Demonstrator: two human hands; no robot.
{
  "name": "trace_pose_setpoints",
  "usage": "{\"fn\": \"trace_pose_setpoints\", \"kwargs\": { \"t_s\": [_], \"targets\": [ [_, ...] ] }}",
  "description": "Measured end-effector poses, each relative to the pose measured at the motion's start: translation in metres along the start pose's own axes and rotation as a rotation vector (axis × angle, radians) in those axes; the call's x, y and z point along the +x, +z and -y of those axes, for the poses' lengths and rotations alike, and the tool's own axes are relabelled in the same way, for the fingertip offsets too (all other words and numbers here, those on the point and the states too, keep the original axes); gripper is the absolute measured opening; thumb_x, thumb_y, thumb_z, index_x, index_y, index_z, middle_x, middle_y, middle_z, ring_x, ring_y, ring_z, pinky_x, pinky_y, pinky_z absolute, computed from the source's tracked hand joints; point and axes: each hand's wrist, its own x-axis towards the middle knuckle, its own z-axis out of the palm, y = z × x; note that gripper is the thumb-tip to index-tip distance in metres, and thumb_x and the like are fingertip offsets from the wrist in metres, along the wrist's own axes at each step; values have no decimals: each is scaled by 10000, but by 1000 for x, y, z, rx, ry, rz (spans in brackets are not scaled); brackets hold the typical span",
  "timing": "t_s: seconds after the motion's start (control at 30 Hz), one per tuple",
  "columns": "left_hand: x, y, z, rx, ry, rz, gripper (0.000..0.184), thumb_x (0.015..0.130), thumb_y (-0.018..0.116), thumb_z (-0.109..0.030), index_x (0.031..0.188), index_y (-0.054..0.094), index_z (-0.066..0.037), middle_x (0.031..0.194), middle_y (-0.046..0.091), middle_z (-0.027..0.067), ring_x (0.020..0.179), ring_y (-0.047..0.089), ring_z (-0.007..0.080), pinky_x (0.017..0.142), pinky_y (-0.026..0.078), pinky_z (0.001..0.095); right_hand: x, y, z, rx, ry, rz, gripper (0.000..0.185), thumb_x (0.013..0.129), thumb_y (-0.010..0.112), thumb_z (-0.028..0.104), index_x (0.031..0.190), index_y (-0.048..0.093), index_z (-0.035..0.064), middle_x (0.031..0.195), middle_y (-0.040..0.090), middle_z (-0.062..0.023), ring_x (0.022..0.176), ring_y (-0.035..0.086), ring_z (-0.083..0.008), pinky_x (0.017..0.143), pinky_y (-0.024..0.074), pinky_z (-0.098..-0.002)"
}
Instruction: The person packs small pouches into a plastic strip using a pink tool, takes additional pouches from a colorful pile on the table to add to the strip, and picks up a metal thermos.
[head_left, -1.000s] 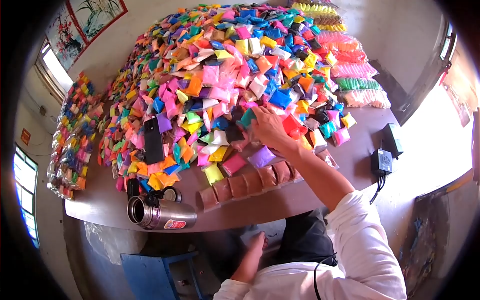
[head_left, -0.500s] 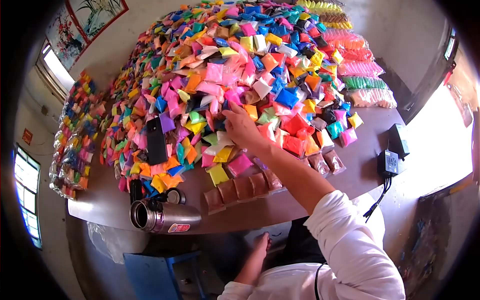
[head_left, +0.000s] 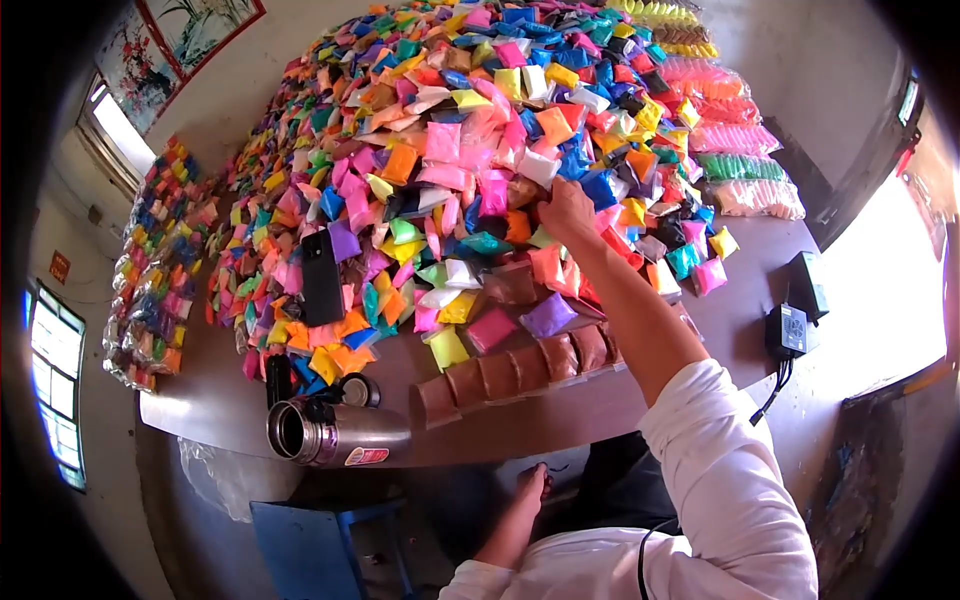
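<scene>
My right hand (head_left: 568,210) reaches into a large heap of small plastic packets (head_left: 400,160) filled with coloured material. Its fingers are bent down among them beside a white packet (head_left: 538,167) and a blue packet (head_left: 600,188); what they grip is hidden. Along the table's near side, under my right forearm, runs an overlapping row of brown packets (head_left: 498,375). Just behind it lie a purple packet (head_left: 548,315) and a loose brown packet (head_left: 510,284). Low by my lap, my left hand (head_left: 537,484) rests with curled fingers, nothing visible in it.
A black phone (head_left: 321,280) lies on the heap's left part. An uncapped steel flask (head_left: 365,435) lies near the table's front edge. Stacked bagged packets (head_left: 745,168) line the right back. A black box with cables (head_left: 787,330) sits right; a blue stool (head_left: 300,545) stands below.
My right hand has moved right and slightly away across the heap. The purple packet and more of the brown row are now uncovered. The view has shifted slightly; my left hand stays low.
</scene>
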Motion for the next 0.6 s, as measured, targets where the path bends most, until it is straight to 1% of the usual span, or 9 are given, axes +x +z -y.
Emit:
{"fn": "trace_pose_setpoints", "kwargs": {
  "t_s": [0.17, 0.27, 0.3, 0.33, 0.4, 0.43, 0.53, 0.57, 0.6],
  "targets": [
    [1, -4, 4, -49, 21, 19, 272, 825, 564, -299, 635, 500, -115, 581, 564, 35, 415, 473, 124, 376, 323, 262, 3, 19, 5, -143, 59, -104, 420, 747, 659, 222, 1103, 498, 66, 1080, 586, -139, 992, 591, -341, 823, 477, -436],
    [1, -4, 2, -65, 9, 16, 268, 821, 568, -304, 640, 507, -116, 592, 572, 33, 422, 478, 118, 382, 334, 257, -7, 26, 7, -144, -53, -112, 421, 747, 652, 214, 1107, 486, 70, 1054, 596, -152, 980, 596, -342, 809, 479, -436],
    [2, -6, 5, -65, 27, 40, 268, 819, 568, -307, 640, 509, -117, 597, 576, 31, 426, 479, 115, 385, 340, 254, -11, 25, 6, -111, -144, -189, 256, 752, 595, 128, 976, 496, 56, 988, 614, -182, 902, 617, -363, 746, 491, -453],
    [3, -8, 9, -61, 42, 66, 268, 818, 568, -309, 641, 510, -117, 601, 579, 30, 429, 480, 112, 387, 346, 251, -11, 23, 7, -112, -141, -183, 256, 752, 595, 128, 976, 496, 56, 988, 614, -182, 902, 617, -363, 746, 491, -453],
    [6, -8, 11, -31, 42, 72, 268, 817, 567, -313, 642, 510, -118, 602, 579, 28, 430, 479, 111, 389, 348, 249, -3, 16, 11, -80, 40, -22, 521, 709, 654, 198, 1172, 447, 79, 1066, 615, -165, 985, 599, -341, 806, 476, -454],
    [8, -8, 9, -3, 48, 77, 269, 816, 566, -316, 644, 509, -118, 603, 579, 26, 431, 478, 111, 390, 351, 247, -6, 15, 14, -8, 38, -135, 465, 687, 662, 185, 1109, 519, 52, 998, 646, -174, 915, 623, -342, 771, 491, -424],
    [6, -7, 8, -17, 16, 52, 266, 818, 563, -315, 647, 507, -119, 601, 575, 25, 427, 472, 110, 385, 345, 244, 12, 23, -2, 303, -61, -76, 338, 677, 665, 162, 975, 600, 16, 863, 661, -175, 787, 642, -308, 703, 497, -368],
    [5, -8, 8, -24, 13, 53, 266, 818, 563, -315, 647, 507, -119, 601, 575, 25, 427, 472, 110, 385, 345, 244, 10, 14, 2, 404, -51, -67, 263, 662, 671, 134, 874, 630, -16, 760, 654, -125, 702, 628, -250, 660, 486, -322],
    [3, -8, 8, -26, 28, 53, 265, 819, 557, -313, 646, 503, -120, 598, 573, 26, 426, 471, 111, 382, 343, 244, 13, 9, 1, 425, -96, -1, 277, 676, 680, 150, 909, 639, 5, 837, 672, -135, 724, 649, -277, 660, 506, -362]
  ]
}}
